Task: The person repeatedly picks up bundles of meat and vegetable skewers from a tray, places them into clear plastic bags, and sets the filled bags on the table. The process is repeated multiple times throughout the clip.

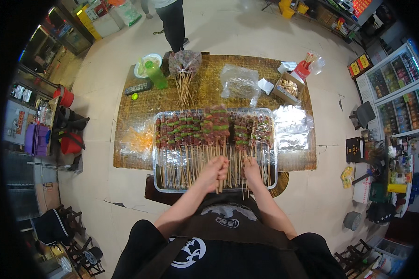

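Note:
My left hand (pixel 217 169) is closed around the sticks of a bunch of meat skewers with green pieces (pixel 215 123), lifted above the metal tray (pixel 155 174). To its right, my right hand (pixel 250 168) grips the bare bamboo stick of at least one skewer over the same tray. Rows of meat skewers (pixel 178 129) lie in the tray, meat ends away from me and sticks towards me. Behind the tray, a plastic bag of skewers (pixel 185 62) lies with its sticks pointing towards me.
On the wooden table (pixel 209 83) are a green bottle (pixel 156 75), a bowl (pixel 150 64), a remote control (pixel 138 88), a clear plastic bag (pixel 240 82), a box of garlic (pixel 289 88) and foil (pixel 293 129). A person (pixel 173 24) stands beyond it.

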Tool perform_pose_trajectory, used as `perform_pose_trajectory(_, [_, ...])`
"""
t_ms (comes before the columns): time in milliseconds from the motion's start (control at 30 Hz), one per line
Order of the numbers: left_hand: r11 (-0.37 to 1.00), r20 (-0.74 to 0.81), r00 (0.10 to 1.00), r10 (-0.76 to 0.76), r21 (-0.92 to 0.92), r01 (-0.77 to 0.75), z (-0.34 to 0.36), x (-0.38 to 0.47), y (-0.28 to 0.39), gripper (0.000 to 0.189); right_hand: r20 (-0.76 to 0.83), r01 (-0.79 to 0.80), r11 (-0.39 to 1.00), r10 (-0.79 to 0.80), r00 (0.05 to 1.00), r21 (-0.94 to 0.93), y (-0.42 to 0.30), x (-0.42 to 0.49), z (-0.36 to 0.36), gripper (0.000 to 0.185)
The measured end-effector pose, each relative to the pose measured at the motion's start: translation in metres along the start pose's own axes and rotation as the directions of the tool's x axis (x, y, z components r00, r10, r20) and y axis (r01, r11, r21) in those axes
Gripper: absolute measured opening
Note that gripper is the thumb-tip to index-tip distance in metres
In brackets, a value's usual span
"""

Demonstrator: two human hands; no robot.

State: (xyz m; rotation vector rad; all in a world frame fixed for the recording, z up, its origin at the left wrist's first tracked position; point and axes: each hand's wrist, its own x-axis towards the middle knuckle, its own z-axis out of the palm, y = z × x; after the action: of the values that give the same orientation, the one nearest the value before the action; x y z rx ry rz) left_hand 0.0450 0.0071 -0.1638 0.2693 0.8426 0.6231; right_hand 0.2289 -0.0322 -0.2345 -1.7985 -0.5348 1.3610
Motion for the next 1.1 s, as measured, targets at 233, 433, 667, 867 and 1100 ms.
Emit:
perform_pose_trajectory(233, [0.983,-0.102,0.978,-0.183,-0.024,0.182,0.002,0.021,-0.033,0.019,0.121,-0.115,0.958,0.086,0.989,0.261,-0.022,-0.026,0.016,0.017])
perform_pose_trajectory(433, [0.982,-0.024,0.989,-0.143,-0.129,0.139,0.004,0.020,-0.030,0.019,-0.052,-0.009,0.992,0.015,0.999,0.126,0.001,-0.016,0.026,0.017])
perform_pose_trajectory(667, [0.957,-0.037,0.999,-0.019,-0.290,0.008,0.011,0.023,-0.037,0.019,0.018,-0.015,0.963,0.011,1.000,0.269,0.029,0.006,0.031,0.014])
perform_pose_trajectory(867, [0.926,-0.016,0.998,-0.055,-0.376,0.045,0.008,0.023,-0.038,0.019,0.013,-0.064,0.942,0.063,0.998,0.329,0.028,0.003,0.031,0.018])
perform_pose_trajectory(1100, [0.991,-0.058,0.992,-0.112,-0.080,0.107,-0.018,0.033,-0.055,0.019,-0.008,0.076,0.970,-0.077,0.997,0.232,0.011,-0.011,0.025,0.018])
